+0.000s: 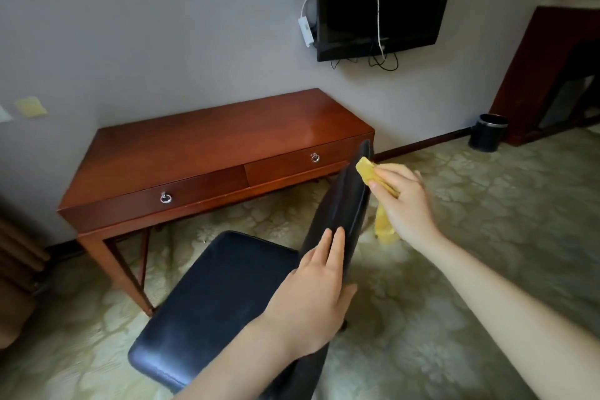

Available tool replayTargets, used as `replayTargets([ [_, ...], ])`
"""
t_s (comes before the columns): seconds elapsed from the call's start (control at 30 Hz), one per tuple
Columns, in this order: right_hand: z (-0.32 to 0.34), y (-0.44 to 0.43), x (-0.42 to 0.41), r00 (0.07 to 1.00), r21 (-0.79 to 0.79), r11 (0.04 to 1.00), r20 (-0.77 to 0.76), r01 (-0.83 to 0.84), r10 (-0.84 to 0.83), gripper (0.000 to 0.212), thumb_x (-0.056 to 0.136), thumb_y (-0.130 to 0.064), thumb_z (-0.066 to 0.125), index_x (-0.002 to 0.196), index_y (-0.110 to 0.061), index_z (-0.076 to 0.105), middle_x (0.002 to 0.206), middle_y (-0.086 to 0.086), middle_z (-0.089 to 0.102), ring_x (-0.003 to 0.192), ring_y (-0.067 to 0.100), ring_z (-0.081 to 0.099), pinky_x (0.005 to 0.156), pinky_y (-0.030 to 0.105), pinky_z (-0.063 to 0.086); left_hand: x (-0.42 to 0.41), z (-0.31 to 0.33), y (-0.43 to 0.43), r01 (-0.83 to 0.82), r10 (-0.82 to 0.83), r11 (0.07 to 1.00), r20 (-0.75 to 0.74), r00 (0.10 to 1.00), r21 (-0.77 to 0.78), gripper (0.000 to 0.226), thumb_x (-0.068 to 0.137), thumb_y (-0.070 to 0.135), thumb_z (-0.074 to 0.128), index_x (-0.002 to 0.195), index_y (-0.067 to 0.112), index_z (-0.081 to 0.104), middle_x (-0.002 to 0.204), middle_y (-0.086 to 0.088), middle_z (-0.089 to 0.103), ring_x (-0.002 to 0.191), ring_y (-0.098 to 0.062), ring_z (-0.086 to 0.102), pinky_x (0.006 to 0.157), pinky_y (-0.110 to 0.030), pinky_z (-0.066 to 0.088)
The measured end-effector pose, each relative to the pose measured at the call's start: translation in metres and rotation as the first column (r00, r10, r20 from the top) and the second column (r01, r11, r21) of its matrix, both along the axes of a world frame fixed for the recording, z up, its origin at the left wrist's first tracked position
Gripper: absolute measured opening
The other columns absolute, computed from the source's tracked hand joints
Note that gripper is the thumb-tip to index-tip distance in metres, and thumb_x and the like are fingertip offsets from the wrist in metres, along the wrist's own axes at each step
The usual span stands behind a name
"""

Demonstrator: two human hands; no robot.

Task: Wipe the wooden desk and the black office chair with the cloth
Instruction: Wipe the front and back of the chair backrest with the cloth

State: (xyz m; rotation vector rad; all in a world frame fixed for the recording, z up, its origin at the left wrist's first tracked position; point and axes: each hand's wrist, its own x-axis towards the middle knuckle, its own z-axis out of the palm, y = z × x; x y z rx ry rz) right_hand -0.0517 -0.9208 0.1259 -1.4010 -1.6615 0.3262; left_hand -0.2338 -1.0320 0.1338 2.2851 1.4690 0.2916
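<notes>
Left grip [311, 295] clasps the black office chair [211, 302] by its backrest, flat fingers in front, thumb behind. Right grip [406, 204] pinches the yellow cloth [367, 170] against the backrest's upper edge, near the wooden table [211, 140].

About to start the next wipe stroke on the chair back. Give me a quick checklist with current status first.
1. Cloth gripped in right hand: ok.
2. Cloth touching chair backrest: ok, near its upper edge.
3. Left hand steadying the backrest: ok, fingers on the front, thumb behind.
4. Seat already wiped: cannot tell.
5. Desk top free of objects: ok.
</notes>
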Motion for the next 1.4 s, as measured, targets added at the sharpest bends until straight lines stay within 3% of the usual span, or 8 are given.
replayTargets([
  [0.27, -0.027, -0.019, -0.045, 0.999, 0.270, 0.962, 0.040, -0.046, 0.036, 0.021, 0.091, -0.022, 0.058, 0.107, -0.015, 0.071, 0.109, -0.002, 0.063, 0.099, 0.010, 0.036, 0.081, 0.019, 0.026, -0.087, 0.004, -0.047, 0.086, -0.083, 0.995, 0.043, 0.996, -0.057, 0.053, 0.098, 0.041, 0.034, 0.130, 0.062, -0.002, 0.127, 0.054, 0.003, 0.108, 0.042, 0.002, 0.086, 0.014, 0.003],
  [0.37, -0.044, -0.058, -0.068, 1.000, 0.389, 0.921, -0.023, -0.002, 0.011, 0.027, 0.095, -0.024, 0.055, 0.116, -0.013, 0.067, 0.117, 0.001, 0.061, 0.103, 0.009, 0.033, 0.082, 0.016, 0.024, -0.115, 0.000, -0.071, 0.053, -0.052, 0.996, -0.024, 0.998, 0.067, 0.048, 0.093, 0.042, 0.033, 0.127, 0.064, 0.007, 0.131, 0.048, 0.017, 0.112, 0.039, 0.014, 0.093, 0.010, 0.011],
  [0.5, -0.059, -0.105, -0.106, 0.993, 0.501, 0.861, -0.116, 0.089, -0.035, 0.031, 0.096, -0.022, 0.052, 0.124, -0.013, 0.063, 0.124, 0.003, 0.058, 0.111, 0.021, 0.039, 0.091, 0.015, 0.026, -0.152, -0.012, -0.097, -0.081, 0.139, 0.945, -0.165, 0.976, 0.317, 0.039, 0.095, 0.048, 0.022, 0.128, 0.067, 0.011, 0.146, 0.023, 0.032, 0.137, -0.002, 0.026, 0.115, -0.031, 0.021],
  [0.6, -0.069, -0.136, -0.144, 0.988, 0.556, 0.821, -0.146, 0.131, -0.059, 0.032, 0.096, -0.023, 0.053, 0.125, -0.016, 0.062, 0.126, 0.003, 0.058, 0.114, 0.025, 0.041, 0.098, 0.034, 0.041, -0.180, -0.024, -0.120, -0.195, 0.291, 0.871, -0.154, 0.944, 0.450, 0.057, 0.084, 0.063, 0.008, 0.139, 0.059, 0.020, 0.148, 0.018, 0.035, 0.137, -0.013, 0.032, 0.114, -0.039, 0.025],
  [0.87, -0.098, -0.164, -0.246, 0.960, 0.949, 0.284, 0.195, -0.133, -0.200, 0.031, 0.087, -0.016, 0.069, 0.114, -0.032, 0.070, 0.106, -0.010, 0.068, 0.101, 0.015, 0.047, 0.088, 0.035, 0.045, -0.229, -0.049, -0.128, -0.420, 0.582, 0.649, -0.057, 0.811, 0.634, 0.045, 0.099, 0.018, 0.023, 0.135, 0.042, 0.036, 0.112, 0.003, 0.047, 0.104, -0.024, 0.036, 0.096, -0.036, 0.020],
  [1.07, -0.099, -0.134, -0.224, 0.890, 0.945, 0.073, 0.324, -0.317, -0.321, 0.044, 0.085, -0.007, 0.070, 0.120, -0.033, 0.063, 0.118, -0.011, 0.050, 0.104, 0.014, 0.048, 0.094, 0.033, 0.042, -0.248, -0.056, -0.122, -0.456, 0.586, 0.554, 0.062, 0.808, 0.697, 0.050, 0.091, 0.026, 0.016, 0.130, 0.035, 0.047, 0.110, 0.002, 0.050, 0.099, -0.018, 0.033, 0.099, -0.029, 0.014],
  [1.23, -0.099, -0.114, -0.179, 0.902, 0.955, 0.117, 0.297, -0.274, -0.313, 0.041, 0.088, -0.021, 0.071, 0.125, -0.029, 0.057, 0.121, -0.005, 0.051, 0.107, 0.019, 0.047, 0.094, 0.038, 0.039, -0.251, -0.057, -0.122, -0.462, 0.558, 0.498, 0.136, 0.819, 0.734, 0.054, 0.084, 0.027, 0.016, 0.121, 0.034, 0.054, 0.102, 0.012, 0.041, 0.089, -0.010, 0.022, 0.093, -0.028, 0.014],
  [1.4, -0.093, -0.105, -0.121, 0.986, 0.919, 0.394, 0.089, -0.026, -0.143, 0.028, 0.099, -0.026, 0.050, 0.113, -0.009, 0.068, 0.107, 0.007, 0.068, 0.099, 0.025, 0.048, 0.086, 0.037, 0.038, -0.250, -0.059, -0.123, -0.467, 0.536, 0.456, 0.185, 0.824, 0.758, 0.053, 0.084, 0.021, 0.021, 0.120, 0.024, 0.060, 0.105, -0.003, 0.054, 0.095, -0.021, 0.033, 0.099, -0.040, 0.019],
])
